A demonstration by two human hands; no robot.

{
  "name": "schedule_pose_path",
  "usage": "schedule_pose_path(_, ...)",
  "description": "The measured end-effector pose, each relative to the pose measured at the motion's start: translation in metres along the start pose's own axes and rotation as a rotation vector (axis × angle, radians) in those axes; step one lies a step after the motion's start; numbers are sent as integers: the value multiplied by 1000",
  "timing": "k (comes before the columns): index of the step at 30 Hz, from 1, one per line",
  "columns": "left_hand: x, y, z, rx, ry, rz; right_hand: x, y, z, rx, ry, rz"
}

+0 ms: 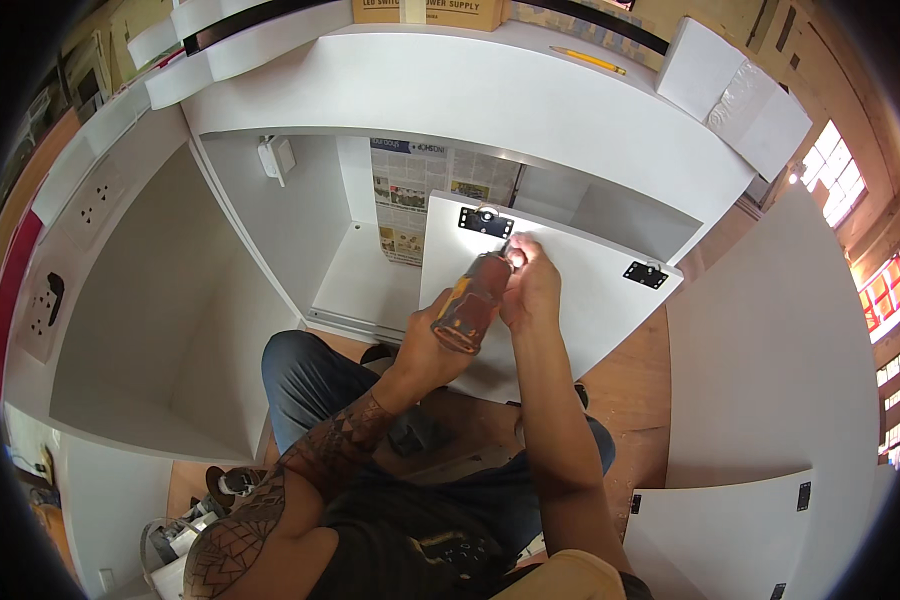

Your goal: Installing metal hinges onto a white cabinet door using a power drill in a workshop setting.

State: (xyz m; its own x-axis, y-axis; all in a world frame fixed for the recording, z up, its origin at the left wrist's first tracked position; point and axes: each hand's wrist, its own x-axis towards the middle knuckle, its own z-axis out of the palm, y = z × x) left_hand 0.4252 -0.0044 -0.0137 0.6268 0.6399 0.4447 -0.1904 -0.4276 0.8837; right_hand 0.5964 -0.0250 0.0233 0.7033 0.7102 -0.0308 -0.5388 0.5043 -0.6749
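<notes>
The largest thing is the white cabinet [450,95], in front of the person, with an open middle compartment. Inside it, printed newspaper [400,195] covers part of the back, and a small white fitting [277,160] sits on the left wall. The right part of this compartment is covered by a panel, so its content there is hard to see. To the left, another compartment [150,310] stands open, its far inside in shadow.

The white panel [590,310] stands tilted between the person and the cabinet; its lower part is hidden behind the arms and legs. A second panel [725,520], at lower right, is cut off by the lower edge. On the top surface of the cabinet are a white box [735,100] with tape on it and a carton [460,14], which the upper edge cuts. Both look closed, and what they contain I cannot tell.

The left grip [425,345] is closed around the drill [468,305], whose handle is mostly hidden. The drill is at the upper part of the panel, its front directed to the left black plate [486,221]. The right grip [530,285] has its fingers bent at the front of the drill; glare hides what they pinch, if anything. Another black plate [646,274] is near the panel's right corner. A yellow pencil [588,61] lies on the surface.
</notes>
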Motion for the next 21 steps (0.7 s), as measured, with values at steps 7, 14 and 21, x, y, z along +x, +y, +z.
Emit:
schedule_pose_path(7, -1, 2, -14, 112, 84, 4, -20, -35, 4, 235, 47, -36)
schedule_pose_path(14, 1, -1, -15, 113, 73, -16, -4, -65, 48, -1137, 80, -685)
schedule_pose_path(21, 1, -1, -16, 141, 94, 10, 23, -76, 50, -1752, -400, -761)
